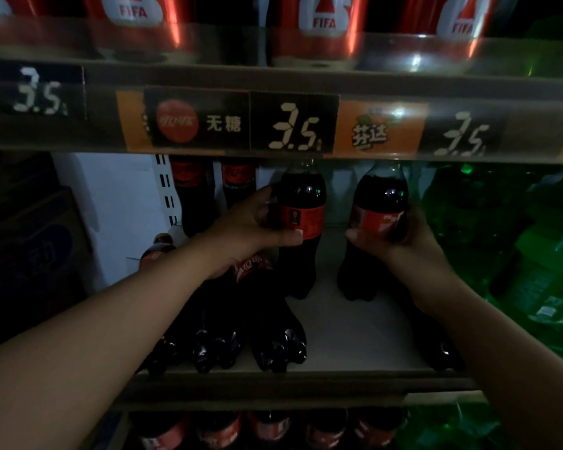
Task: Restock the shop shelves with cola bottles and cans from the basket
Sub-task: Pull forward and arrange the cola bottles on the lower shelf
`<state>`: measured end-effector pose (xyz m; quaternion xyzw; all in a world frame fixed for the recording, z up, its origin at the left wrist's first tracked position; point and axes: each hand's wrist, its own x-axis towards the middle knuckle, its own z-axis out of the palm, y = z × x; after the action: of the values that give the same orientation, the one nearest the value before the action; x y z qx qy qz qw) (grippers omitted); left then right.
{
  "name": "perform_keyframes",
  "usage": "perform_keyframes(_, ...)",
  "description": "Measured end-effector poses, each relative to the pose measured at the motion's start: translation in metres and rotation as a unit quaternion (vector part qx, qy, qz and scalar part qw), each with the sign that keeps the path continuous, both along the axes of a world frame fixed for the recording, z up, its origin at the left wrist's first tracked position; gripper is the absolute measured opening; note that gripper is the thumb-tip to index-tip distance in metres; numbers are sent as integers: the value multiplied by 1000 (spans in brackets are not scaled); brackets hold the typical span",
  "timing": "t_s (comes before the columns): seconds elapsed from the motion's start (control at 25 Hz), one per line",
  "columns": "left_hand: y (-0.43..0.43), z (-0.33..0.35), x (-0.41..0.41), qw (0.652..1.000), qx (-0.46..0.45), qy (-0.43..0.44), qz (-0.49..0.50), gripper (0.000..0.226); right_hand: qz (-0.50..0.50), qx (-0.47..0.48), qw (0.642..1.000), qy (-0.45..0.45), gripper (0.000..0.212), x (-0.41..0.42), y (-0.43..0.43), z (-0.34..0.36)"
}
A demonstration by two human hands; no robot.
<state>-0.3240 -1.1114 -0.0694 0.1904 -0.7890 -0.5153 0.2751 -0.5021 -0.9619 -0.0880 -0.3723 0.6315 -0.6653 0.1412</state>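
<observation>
Cola bottles gripped on shelf (355,319).
Left grip (251,228) clamped round left bottle (301,196), right grip (410,245) clamped round right bottle (379,203); both upright.

Dim, murky shelf interior, white glare on clear rail (413,60), soft blur, wide-angle bowing at edges

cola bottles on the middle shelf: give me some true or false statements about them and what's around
1. The left hand holds the left cola bottle and the right hand holds the right cola bottle, both upright. True.
2. The price tag above them reads 5.0. False: it reads 3.5.
3. Under the left forearm, spare cola bottles lie on their sides. True.
4. The green bottles stand left of the cola. False: they are on the right.
</observation>
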Motion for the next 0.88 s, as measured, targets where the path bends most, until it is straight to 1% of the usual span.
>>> perform_keyframes(0.12, 3, -10, -3, 999, -18, -36, 10, 68, 6, 14, 999, 40, 63, -2, 2, -9)
perform_keyframes(0.24, 7, -13, -7, 998, -27, -22, 55, 64, -33, 15, 997, 72, 65, 7, -7, -16)
perform_keyframes(0.32, 9, -12, -7, 997, -30, -18, 71, 66, -48, 20, 995, 84, 74, 9, -10, -20)
perform_keyframes(0.36, 10, -13, -8, 996, -33, -18, 78, 68, -46, 19, 995, 85, 76, 7, -9, -20)
perform_keyframes(0.44, 13, -14, -10, 994, -53, -23, 97, 73, -15, 12, 997, 71, 70, 2, -3, -20)
perform_keyframes(0.52, 16, -16, -14, 989, -77, -29, 122, 84, 21, 19, 997, 72, 66, -3, 3, -21)
perform_keyframes(0.6, 19, -19, -19, 987, -83, -23, 136, 91, 26, 21, 996, 86, 69, -4, 3, -23)
perform_keyframes(0.72, 15, -21, -18, 992, -75, -40, 91, 94, 12, 16, 996, 90, 77, 0, -1, -24)
perform_keyframes(0.8, 10, -21, -13, 997, -39, -50, 53, 85, 26, 26, 995, 89, 78, -2, -1, -23)
perform_keyframes(0.88, 7, -21, -9, 999, -2, -40, 32, 72, 41, 46, 994, 91, 77, -6, 3, -22)
